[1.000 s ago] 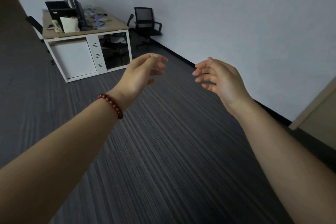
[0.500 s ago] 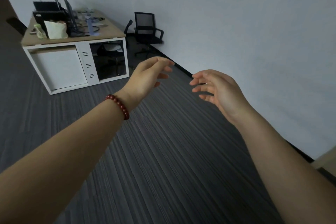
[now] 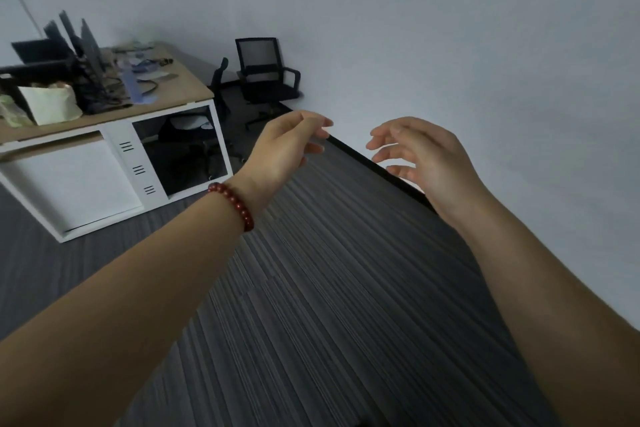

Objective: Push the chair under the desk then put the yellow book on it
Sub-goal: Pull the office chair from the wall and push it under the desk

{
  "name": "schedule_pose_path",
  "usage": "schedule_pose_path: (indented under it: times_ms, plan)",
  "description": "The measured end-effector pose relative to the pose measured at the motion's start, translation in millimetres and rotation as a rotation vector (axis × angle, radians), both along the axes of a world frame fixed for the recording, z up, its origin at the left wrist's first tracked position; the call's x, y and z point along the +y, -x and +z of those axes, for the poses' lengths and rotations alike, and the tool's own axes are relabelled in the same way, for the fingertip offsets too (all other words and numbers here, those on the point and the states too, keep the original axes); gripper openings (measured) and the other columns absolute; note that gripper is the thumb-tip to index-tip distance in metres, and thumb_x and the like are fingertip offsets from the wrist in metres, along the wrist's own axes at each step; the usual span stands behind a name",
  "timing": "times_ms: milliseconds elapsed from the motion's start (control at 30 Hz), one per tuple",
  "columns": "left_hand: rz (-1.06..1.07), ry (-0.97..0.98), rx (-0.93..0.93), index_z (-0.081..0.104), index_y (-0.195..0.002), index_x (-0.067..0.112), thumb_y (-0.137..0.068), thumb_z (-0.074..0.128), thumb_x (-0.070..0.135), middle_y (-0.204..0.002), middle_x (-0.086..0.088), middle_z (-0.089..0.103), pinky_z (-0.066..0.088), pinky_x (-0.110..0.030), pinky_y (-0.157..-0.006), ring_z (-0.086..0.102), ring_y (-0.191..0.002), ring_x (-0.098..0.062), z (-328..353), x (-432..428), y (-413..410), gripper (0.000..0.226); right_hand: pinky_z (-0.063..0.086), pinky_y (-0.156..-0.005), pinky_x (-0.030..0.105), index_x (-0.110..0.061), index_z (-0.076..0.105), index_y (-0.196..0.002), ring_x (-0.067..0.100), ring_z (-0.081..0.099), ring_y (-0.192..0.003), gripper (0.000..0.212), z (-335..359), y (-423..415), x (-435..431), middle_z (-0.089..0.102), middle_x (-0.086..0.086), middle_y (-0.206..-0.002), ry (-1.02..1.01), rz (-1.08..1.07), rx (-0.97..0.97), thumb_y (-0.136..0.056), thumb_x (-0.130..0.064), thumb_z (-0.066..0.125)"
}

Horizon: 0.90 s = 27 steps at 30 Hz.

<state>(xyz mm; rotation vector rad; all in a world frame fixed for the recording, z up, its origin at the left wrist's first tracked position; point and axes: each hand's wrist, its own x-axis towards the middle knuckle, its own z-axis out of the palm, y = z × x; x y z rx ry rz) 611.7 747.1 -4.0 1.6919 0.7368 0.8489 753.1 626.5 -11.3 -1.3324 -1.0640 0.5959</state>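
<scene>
A black mesh-backed office chair [image 3: 265, 74] stands against the far wall, apart from the desk. The desk [image 3: 180, 94] has a wooden top and white panels and sits at the left, several steps away. My left hand [image 3: 287, 146], with a red bead bracelet at the wrist, is held out in the air with fingers loosely apart and holds nothing. My right hand [image 3: 420, 156] is raised beside it, fingers spread, also empty. Both hands are well short of the chair. I cannot see a yellow book.
Monitors [image 3: 86, 52], cables, papers and a pale bag [image 3: 52, 104] crowd the desktop. A second dark chair [image 3: 192, 139] sits under the desk. Another chair back [image 3: 218, 80] shows at the desk's far corner. Striped grey carpet [image 3: 329, 288] stretches ahead; a pale wall runs along the right.
The view has swung and moved forward, so the desk and chair look larger and nearer. Both hands stay raised and empty, the right one slightly higher.
</scene>
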Motion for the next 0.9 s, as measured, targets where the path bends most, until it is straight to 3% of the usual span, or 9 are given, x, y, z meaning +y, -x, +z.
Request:
schedule_pose_path:
  times_ms: [233, 500, 900]
  plan:
    - [0.026, 0.015, 0.003, 0.066, -0.089, 0.026, -0.095, 0.048, 0.027, -0.085, 0.01, 0.064, 0.042, -0.023, -0.072, 0.06, -0.08, -0.007, 13.0, 162.8, -125.9, 0.019, 0.046, -0.073, 0.027, -0.019, 0.068, -0.085, 0.014, 0.062, -0.082, 0.029, 13.7, -134.4, 169.2, 0.069, -0.002, -0.086, 0.019, 0.028, 0.031, -0.097, -0.015, 0.042]
    - [0.178, 0.019, -0.068, 0.066, -0.085, 0.026, -0.094, 0.051, 0.021, -0.08, 0.013, 0.063, 0.043, -0.024, -0.074, 0.061, -0.077, -0.006, 3.0, 367.5, -208.5, 0.018, 0.046, -0.073, 0.025, -0.02, 0.068, -0.082, 0.013, 0.063, -0.08, 0.029, 3.1, -230.3, 384.4, 0.07, -0.005, -0.084, 0.022, 0.103, 0.014, -0.097, -0.015, 0.043]
    - [0.192, 0.006, -0.071, 0.067, -0.086, 0.029, -0.094, 0.05, 0.025, -0.085, 0.011, 0.066, 0.044, -0.029, -0.082, 0.062, -0.084, -0.011, 26.0, 696.7, -356.9, 0.019, 0.046, -0.07, 0.024, -0.019, 0.067, -0.08, 0.014, 0.062, -0.079, 0.029, 20.3, -378.5, 710.3, 0.068, -0.003, -0.084, -0.009, 0.091, 0.074, -0.096, -0.015, 0.043]
